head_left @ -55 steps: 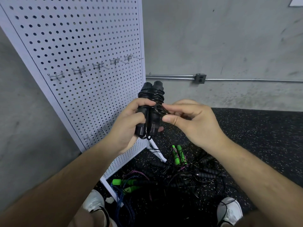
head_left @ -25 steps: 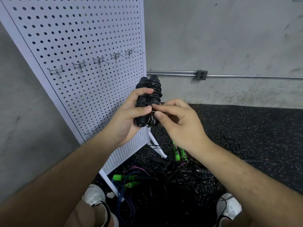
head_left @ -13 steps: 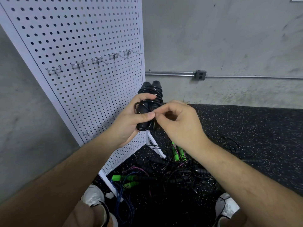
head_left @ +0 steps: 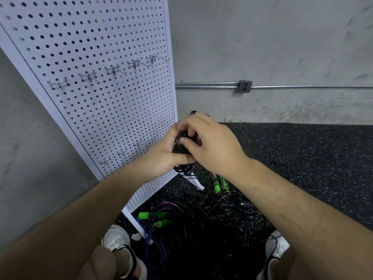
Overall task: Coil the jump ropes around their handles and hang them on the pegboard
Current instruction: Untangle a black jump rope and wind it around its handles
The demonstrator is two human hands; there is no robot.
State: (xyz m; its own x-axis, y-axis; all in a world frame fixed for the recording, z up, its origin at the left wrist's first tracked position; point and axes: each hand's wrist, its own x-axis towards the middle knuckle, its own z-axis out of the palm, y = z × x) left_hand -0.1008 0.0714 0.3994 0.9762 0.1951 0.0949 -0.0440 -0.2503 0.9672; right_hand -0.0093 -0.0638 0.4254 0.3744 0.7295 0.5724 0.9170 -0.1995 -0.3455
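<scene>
The left hand [head_left: 161,158] and right hand [head_left: 214,146] meet just right of the pegboard [head_left: 101,47], around a black jump rope [head_left: 179,151] wound on its paired handles. The left hand's fingers curl round the bundle from below. The right hand covers it from above, fingers pinching the cord, probably tucking in the loose end. Next the coil needs lifting onto a bare hook [head_left: 88,76] in the upper row. More ropes [head_left: 201,211] lie tangled on the floor

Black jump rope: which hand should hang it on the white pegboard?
Probably left. The left hand grips the coiled black jump rope and sits beside the white pegboard; the right hand pinches its cord.
</scene>
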